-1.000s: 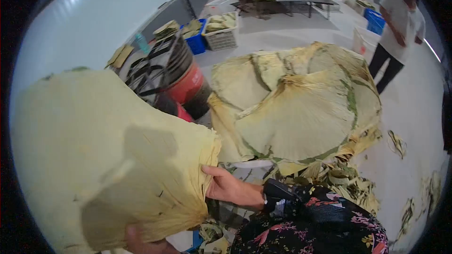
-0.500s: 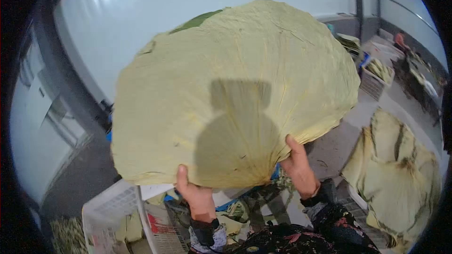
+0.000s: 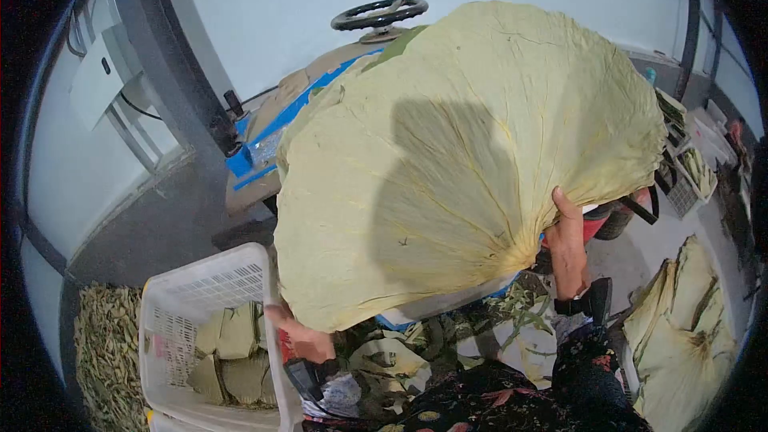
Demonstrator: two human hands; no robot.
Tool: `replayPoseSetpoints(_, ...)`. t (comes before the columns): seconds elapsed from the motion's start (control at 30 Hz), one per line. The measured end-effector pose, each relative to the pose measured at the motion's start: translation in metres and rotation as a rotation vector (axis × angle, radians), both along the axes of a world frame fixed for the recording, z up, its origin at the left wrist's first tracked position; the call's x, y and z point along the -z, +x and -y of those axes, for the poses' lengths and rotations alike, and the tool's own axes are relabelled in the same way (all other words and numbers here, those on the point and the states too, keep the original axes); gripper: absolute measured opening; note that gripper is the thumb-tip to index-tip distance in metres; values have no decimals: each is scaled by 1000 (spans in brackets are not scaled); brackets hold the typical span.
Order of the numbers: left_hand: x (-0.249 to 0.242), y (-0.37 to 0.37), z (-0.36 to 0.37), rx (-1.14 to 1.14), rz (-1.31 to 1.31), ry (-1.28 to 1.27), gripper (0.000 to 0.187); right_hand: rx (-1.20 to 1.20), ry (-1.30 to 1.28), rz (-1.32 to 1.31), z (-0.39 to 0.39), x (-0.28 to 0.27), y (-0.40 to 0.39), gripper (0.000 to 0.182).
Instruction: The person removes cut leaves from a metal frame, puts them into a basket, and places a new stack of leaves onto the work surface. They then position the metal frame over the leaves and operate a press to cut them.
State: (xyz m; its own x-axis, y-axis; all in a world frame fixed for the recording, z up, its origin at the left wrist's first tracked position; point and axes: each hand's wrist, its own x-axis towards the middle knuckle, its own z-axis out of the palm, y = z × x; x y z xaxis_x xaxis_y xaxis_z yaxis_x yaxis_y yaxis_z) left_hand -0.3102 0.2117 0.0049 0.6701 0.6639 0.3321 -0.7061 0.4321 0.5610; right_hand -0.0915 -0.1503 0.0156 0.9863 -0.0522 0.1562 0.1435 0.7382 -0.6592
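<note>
Pale yellow, the broad leaf [image 3: 472, 168] is up before me, my right hand [image 3: 568, 248] pinching its lower edge, my left hand [image 3: 308, 344] at its near corner — that grip too hidden to tell — so uneven pulling could tear it.

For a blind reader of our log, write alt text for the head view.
The right hand grips a large, pale, half-round leaf, probably lotus, the left hand at its lower-left edge. A white plastic crate of leaf pieces stands at lower left; a black handwheel shows behind.
</note>
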Motion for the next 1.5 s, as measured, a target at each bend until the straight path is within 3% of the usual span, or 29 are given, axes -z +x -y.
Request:
replayPoseSetpoints(0.07,-8,-6,-5,240,81,237,64,1,-24,4,-1,0,7,52)
replayPoseSetpoints(0.1,-17,-9,-2,246,70,236,64,9,-44,20,-1,0,12,52)
replayPoseSetpoints(0.17,-32,-9,8,132,-421,409,62,-1,-34,42,-6,0,24,52)
replayPoseSetpoints(0.27,-32,20,16,79,-390,236,64,-50,3,117,-11,-11,43,52)
replayPoseSetpoints(0.33,-32,42,11,27,-339,249,60,-86,38,160,-11,-12,61,54)
replayPoseSetpoints(0.4,-19,51,3,-22,-304,263,57,-338,132,149,7,14,85,57)
replayPoseSetpoints(0.43,-5,55,-3,-33,-480,264,57,-347,134,150,15,31,87,57)
replayPoseSetpoints(0.47,10,65,-11,-50,-636,266,57,-194,-200,241,21,50,86,58)
replayPoseSetpoints(0.5,39,71,-19,-40,-572,281,54,-27,-526,339,20,57,89,60)
replayPoseSetpoints(0.53,41,74,-9,-59,-510,290,53,-399,165,247,9,53,93,58)
replayPoseSetpoints(0.73,39,76,7,-127,-411,247,51,-367,35,196,6,42,103,64)
replayPoseSetpoints(0.8,54,78,15,-147,-549,266,51,-353,66,196,-8,43,94,60)
replayPoseSetpoints(0.87,48,82,18,-159,-510,260,53,-330,-35,244,-13,46,99,53)
replayPoseSetpoints(1.0,46,79,21,-213,-464,314,56,-353,-29,86,-10,42,101,57)
replayPoseSetpoints(1.07,53,74,22,-194,-497,318,53,-312,-255,290,-10,63,114,58)
replayPoseSetpoints(1.1,53,76,21,-176,-525,328,50,-373,-64,199,-13,65,112,58)
replayPoseSetpoints(1.3,19,59,30,-164,-505,226,46,-254,-246,135,-2,15,65,60)
replayPoseSetpoints(1.4,-1,45,20,4,-617,222,44,-387,-86,-44,30,29,44,61)
replayPoseSetpoints(1.5,8,45,7,94,-780,311,41,-291,-263,-206,39,44,21,56)
